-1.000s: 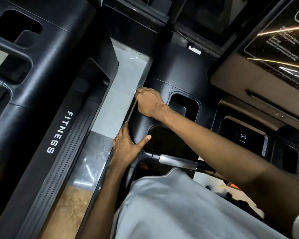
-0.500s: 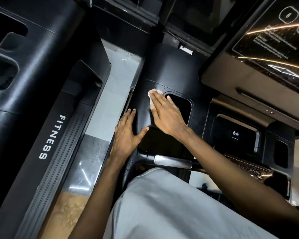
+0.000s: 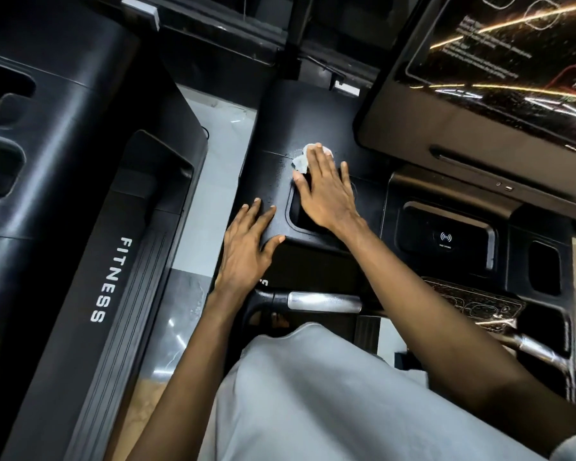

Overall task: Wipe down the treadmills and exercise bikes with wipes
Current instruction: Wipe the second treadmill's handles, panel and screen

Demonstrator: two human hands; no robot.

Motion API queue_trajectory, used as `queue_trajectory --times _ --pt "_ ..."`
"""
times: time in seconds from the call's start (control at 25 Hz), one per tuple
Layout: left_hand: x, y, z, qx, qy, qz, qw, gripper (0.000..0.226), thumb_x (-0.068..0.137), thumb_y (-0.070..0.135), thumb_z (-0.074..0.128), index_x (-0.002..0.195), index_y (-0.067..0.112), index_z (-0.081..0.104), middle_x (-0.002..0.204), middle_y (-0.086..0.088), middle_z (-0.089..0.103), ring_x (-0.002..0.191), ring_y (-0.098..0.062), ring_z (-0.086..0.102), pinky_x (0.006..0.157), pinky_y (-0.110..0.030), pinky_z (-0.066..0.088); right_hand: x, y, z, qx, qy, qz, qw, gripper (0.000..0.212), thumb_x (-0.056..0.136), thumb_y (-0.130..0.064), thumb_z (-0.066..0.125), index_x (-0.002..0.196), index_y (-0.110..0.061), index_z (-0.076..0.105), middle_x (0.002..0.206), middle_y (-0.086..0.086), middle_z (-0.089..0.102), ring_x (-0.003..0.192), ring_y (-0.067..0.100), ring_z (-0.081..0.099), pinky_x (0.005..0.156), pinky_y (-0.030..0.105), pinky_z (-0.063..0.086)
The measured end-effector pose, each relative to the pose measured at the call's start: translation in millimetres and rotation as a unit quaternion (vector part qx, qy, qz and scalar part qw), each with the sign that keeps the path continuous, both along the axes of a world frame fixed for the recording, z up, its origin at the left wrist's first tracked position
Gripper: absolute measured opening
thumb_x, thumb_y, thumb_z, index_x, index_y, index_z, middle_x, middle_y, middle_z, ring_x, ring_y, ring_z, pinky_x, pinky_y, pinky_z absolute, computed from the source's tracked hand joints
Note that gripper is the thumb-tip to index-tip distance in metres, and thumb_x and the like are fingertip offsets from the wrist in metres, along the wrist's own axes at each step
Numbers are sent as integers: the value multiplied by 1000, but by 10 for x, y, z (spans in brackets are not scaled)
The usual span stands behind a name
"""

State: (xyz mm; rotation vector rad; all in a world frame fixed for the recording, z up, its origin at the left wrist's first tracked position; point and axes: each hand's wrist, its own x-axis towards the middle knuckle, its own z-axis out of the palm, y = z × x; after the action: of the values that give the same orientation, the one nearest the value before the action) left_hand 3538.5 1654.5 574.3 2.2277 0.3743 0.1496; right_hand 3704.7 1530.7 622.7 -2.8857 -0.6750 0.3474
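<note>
- Far left is the neighbouring treadmill (image 3: 64,161). Its side rail runs diagonally up the frame, with "FITNESS" lettering (image 3: 110,277) reading along it.
- Next over there's a strip of pale floor (image 3: 213,154) between the two machines.
- The left hand (image 3: 246,247) lies flat on the left edge of the black console arm (image 3: 300,121). Its fingers are straight and a bit spread, the thumb sticks out to the right, and it isn't gripping anything. The fingers point up the frame, away from the person.
- The console arm's long axis runs the same way, from the person's body towards the top of the view.
- The white wipe (image 3: 300,160) is on top of that arm, just past the far rim of the cup holder recess (image 3: 300,217). It's a crumpled wad, so I can't really call a long axis. It pokes out past the fingertips and on the thumb side.
- The right hand (image 3: 326,191) presses the wipe down with flat, straight fingers, nothing curled around it. The palm spans the recess and the fingers point away, slightly left.
- Below that is the handlebar with a silver grip (image 3: 323,301), lying crosswise, and a grey shirt (image 3: 313,394) at the bottom.
- To the right are a wireless charging pad (image 3: 446,237) and, above it, the big glossy screen (image 3: 512,61) with light streaks reflected on it.
</note>
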Motion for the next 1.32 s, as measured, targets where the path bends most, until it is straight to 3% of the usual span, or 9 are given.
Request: queue_trajectory --times 0.2,0.32,0.56,0.72,0.8,0.92,1.04,1.2,1.32 --pt "10 33 -9 -3 -10 -2 1000 61 92 47 68 148 27 51 161 0 36 150 -23 28 121 -39 21 -32 197 -8 43 -24 58 997 60 107 -45 27 160 -17 19 167 1 15 154 16 7 124 40 0" --pt "43 54 52 1 11 -8 1000 62 91 45 70 147 26 52 161 -2 36 150 -25 28 122 -44 24 67 268 -24 71 -54 -8 996 52 107 -38 30 156 -18 33 164 1 27 153 16 18 125 41 8" --pt "65 17 102 15 15 -19 1000 61 93 37 70 149 22 49 162 -1 34 151 -22 26 124 -44 23 60 -376 -7 77 -58 -151 984 58 106 -43 23 157 -16 28 165 1 22 154 16 12 125 43 2" --pt "50 -75 13 49 -35 -65 996 56 94 34 70 146 22 53 160 -4 37 152 -23 24 123 -46 22 28 -482 6 99 -51 -126 986 60 106 -45 24 156 -13 29 165 4 23 154 18 11 125 43 4" --pt "77 -141 9 72 -37 -91 993 54 94 36 69 145 25 54 160 -3 37 153 -23 23 123 -47 20 -31 -508 13 133 -58 -124 982 57 106 -42 33 153 -10 34 161 6 33 152 18 20 125 42 9" --pt "105 -153 -15 71 -54 -89 992 52 93 41 69 142 27 58 159 0 39 152 -20 24 122 -46 21 -133 -775 35 187 -69 -143 969 46 102 -32 49 143 -10 48 149 5 50 140 21 43 119 37 28" --pt "103 -137 -66 64 -62 -78 993 51 92 44 68 140 29 59 158 2 41 151 -18 26 121 -49 24 -40 -993 97 230 -90 -148 958 25 97 -19 58 120 -15 66 127 3 62 116 23 59 98 39 50" --pt "98 -160 -64 55 -67 -69 994 50 93 51 63 138 29 61 157 3 43 151 -18 28 121 -50 25 -75 -1097 176 207 -82 -140 965 22 96 -8 57 112 -9 71 114 6 62 105 24 62 92 41 54" --pt "100 -165 -56 54 -76 -63 994 50 92 51 63 137 29 62 157 4 43 150 -16 29 121 -49 25 -373 -1235 204 156 -52 -76 983 24 99 -12 54 116 -11 70 113 5 61 94 16 59 89 25 52"
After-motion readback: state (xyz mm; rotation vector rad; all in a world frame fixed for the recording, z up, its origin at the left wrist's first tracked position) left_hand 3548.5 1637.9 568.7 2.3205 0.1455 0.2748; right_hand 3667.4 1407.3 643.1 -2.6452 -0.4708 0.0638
